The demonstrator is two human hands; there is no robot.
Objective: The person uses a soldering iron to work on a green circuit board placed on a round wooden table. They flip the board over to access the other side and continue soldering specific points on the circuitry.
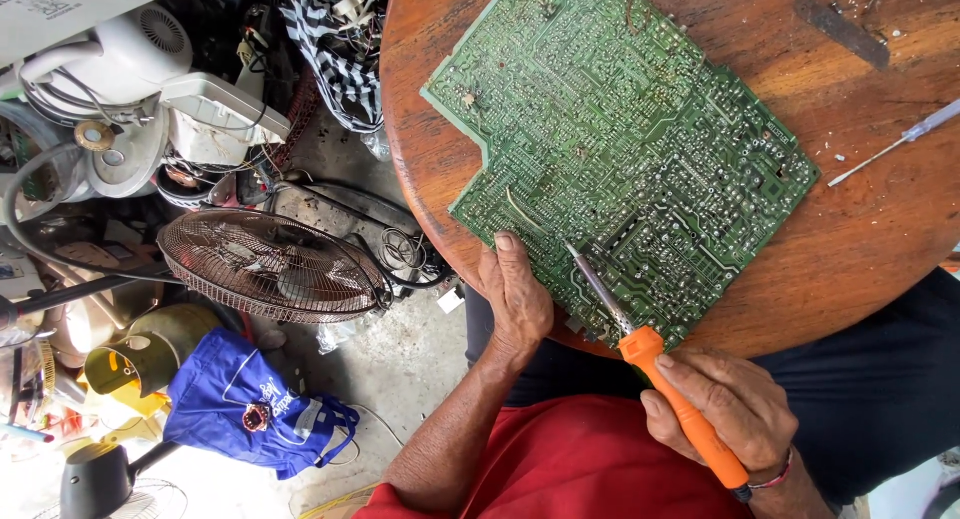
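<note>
- The right hand (725, 404) is closed around the orange handle of a soldering iron (655, 364), fingers wrapped over it, the metal tip slanting up and left onto the solder side of the circuit board (620, 149).
- The left hand (515, 294) lies loosely curled on the near edge of the board, thumb stretched up along its surface; it steadies the board rather than gripping anything.
- The circuit board is large and green, lying flat, tracks up, on the round wooden table (870, 239), its lower corner hanging just over the table's rim above the person's lap.
- The step in hand looks like working a joint near the board's lower edge. The tip seems to touch the board, though the exact joint is too small to tell.
- The next move would call for a steady tip and the board pinned in place by the left hand.
- A thin screwdriver (895, 144) with a clear handle lies well apart on the table's right side.
- On the floor at left sit a fan grille (270, 269) and a blue bag (245, 404).
</note>
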